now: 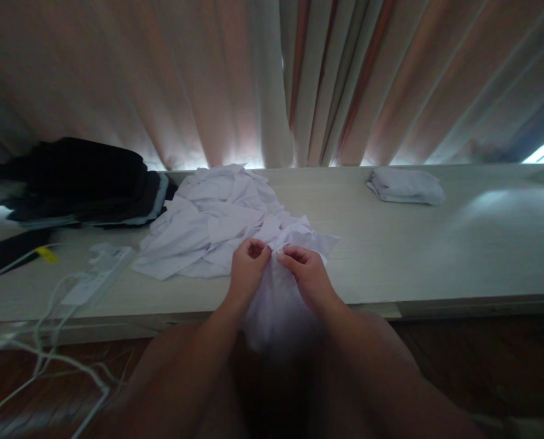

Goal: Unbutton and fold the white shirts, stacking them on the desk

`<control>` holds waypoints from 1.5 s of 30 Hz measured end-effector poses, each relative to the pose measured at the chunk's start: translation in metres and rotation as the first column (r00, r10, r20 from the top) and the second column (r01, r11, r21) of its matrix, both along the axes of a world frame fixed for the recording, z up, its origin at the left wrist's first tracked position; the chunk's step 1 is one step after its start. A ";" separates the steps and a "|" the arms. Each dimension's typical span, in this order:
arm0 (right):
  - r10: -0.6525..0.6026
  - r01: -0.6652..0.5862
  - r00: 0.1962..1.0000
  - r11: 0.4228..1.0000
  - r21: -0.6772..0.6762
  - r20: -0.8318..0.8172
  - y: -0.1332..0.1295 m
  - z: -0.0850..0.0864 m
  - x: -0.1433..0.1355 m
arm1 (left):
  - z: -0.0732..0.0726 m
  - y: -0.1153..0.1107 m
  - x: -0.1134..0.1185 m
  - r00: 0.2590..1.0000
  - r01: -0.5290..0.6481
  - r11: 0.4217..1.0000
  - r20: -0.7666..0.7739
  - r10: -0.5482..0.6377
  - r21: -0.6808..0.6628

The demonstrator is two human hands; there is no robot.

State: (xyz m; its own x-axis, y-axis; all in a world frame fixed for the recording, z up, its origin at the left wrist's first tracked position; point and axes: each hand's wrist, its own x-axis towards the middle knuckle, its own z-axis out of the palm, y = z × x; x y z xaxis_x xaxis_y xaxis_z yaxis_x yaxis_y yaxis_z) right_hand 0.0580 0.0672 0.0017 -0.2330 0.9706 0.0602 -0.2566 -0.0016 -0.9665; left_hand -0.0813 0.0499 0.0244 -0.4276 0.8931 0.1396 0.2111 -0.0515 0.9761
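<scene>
Bare forearms (208, 347) extend forward, left fingers (263, 257) and right fingers (290, 262) pinching thin, wrinkled white cloth (276, 299).

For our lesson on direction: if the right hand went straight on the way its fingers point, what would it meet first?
Probably the white cloth gathered at the right hand's fingertips. The left hand is close across from it, but depth there is unclear.

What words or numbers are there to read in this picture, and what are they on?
There are none I can read.
Yellow tag: too blurred to tell if it has writing.
White power strip: any markings are too small and blurred.
Held white cloth: no lettering I can make out.
</scene>
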 end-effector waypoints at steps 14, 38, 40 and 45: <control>-0.178 0.178 0.984 0.983 0.037 0.008 -0.007 0.008 0.001 | 0.017 -0.028 0.004 0.966 0.230 0.971 0.136 -0.218 -0.072; -0.156 0.153 0.987 0.983 0.097 0.029 -0.013 0.012 0.008 | 0.024 -0.034 0.002 0.959 0.191 0.981 -0.206 -0.193 -0.028; -0.154 0.145 0.987 0.975 0.170 0.040 -0.014 0.015 0.008 | 0.024 -0.033 0.004 0.962 0.165 0.986 -0.216 -0.166 -0.024; -0.136 0.125 0.987 0.984 0.126 0.085 -0.018 0.023 0.008 | 0.022 -0.033 0.007 0.963 0.137 0.990 -0.232 -0.135 -0.005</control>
State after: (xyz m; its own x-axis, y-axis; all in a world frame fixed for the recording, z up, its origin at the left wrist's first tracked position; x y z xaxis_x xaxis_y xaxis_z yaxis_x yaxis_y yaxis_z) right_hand 0.0661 0.0496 0.0250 -0.1151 0.9801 0.1616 -0.1557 0.1429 -0.9774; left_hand -0.0743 0.0168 0.0466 -0.2568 0.9386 0.2304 0.4215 -0.1058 0.9006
